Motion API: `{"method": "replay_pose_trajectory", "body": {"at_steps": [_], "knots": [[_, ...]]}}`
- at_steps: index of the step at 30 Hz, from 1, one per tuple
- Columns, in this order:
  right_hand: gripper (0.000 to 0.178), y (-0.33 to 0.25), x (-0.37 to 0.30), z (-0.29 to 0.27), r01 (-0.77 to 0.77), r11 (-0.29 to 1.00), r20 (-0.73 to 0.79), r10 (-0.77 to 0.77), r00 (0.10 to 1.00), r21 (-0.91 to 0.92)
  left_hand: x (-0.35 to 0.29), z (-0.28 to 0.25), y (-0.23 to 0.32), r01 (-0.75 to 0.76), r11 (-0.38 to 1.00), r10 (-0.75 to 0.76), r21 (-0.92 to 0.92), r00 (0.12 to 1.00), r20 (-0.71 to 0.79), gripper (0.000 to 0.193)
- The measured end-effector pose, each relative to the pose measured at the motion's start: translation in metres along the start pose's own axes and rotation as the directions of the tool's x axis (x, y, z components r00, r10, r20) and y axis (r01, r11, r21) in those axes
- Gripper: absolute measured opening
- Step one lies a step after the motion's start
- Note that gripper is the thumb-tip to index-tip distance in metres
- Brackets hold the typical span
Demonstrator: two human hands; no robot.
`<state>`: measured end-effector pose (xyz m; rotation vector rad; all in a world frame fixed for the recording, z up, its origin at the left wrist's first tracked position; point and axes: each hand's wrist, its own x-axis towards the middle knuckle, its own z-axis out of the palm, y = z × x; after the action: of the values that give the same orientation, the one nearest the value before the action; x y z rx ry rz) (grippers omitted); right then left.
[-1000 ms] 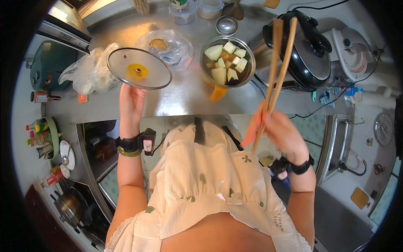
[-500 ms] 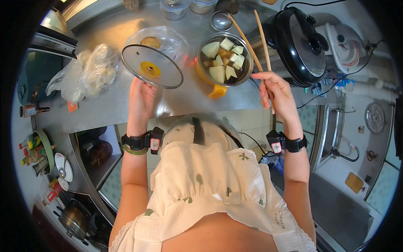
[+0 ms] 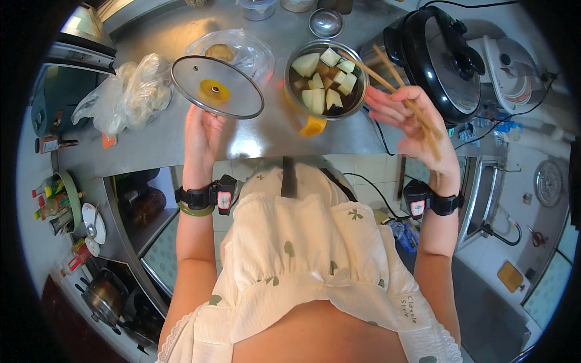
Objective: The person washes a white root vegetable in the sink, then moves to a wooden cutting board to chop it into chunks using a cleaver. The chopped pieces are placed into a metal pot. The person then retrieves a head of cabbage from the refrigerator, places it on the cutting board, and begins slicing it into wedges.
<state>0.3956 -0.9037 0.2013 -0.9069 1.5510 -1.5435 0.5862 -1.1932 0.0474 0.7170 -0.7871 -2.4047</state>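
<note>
My left hand [image 3: 203, 134] holds a round glass lid [image 3: 190, 91] by its edge, tilted over the worktop. The lid has a metal rim and a yellow knob base. To its right stands a small metal pot with a yellow handle [image 3: 313, 126]. Inside, pale vegetable chunks [image 3: 305, 64], a few with dark skin, lie in brownish liquid. My right hand [image 3: 417, 124], to the right of the pot, is closed around a pair of wooden chopsticks [image 3: 390, 82]. The chopsticks slant up and left, one tip reaching over the pot's rim.
A clear plastic bag [image 3: 257, 54] with a round potato-like item [image 3: 219, 52] lies behind the lid. More plastic bags [image 3: 145, 91] sit at left. Behind the pot is a metal ladle or bowl [image 3: 325, 23]. A black electric cooker [image 3: 439, 66] stands at right, its cord trailing.
My right hand has moved right and turned, so the chopsticks now lean leftward with their tips lower. My left hand and the lid have barely shifted.
</note>
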Motion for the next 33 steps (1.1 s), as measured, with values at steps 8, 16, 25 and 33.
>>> {"method": "replay_pose_trajectory", "body": {"at_steps": [8, 16, 25, 33], "knots": [[0.041, 0.004, 0.005, 0.002, -0.198, 0.930, -0.454, 0.038, 0.890, -0.310, 0.002, -0.003, -0.005, 0.010, 1.000, -0.010, 0.008, 0.999, 0.036, 0.029], [0.028, 0.008, 0.001, -0.017, -0.134, 0.906, -0.522, -0.106, 0.846, -0.402, 0.005, 0.014, -0.007, 0.026, 1.000, -0.026, 0.001, 0.999, 0.029, 0.031], [0.012, 0.010, -0.002, -0.017, -0.150, 0.926, -0.520, -0.056, 0.853, -0.346, 0.006, 0.016, -0.006, 0.019, 0.999, -0.018, 0.040, 1.000, -0.015, 0.032], [0.016, 0.043, 0.010, -0.013, -0.081, 0.961, -0.427, -0.042, 0.903, -0.266, 0.007, 0.018, -0.007, 0.014, 0.998, -0.013, 0.059, 1.000, -0.013, 0.029]]}}
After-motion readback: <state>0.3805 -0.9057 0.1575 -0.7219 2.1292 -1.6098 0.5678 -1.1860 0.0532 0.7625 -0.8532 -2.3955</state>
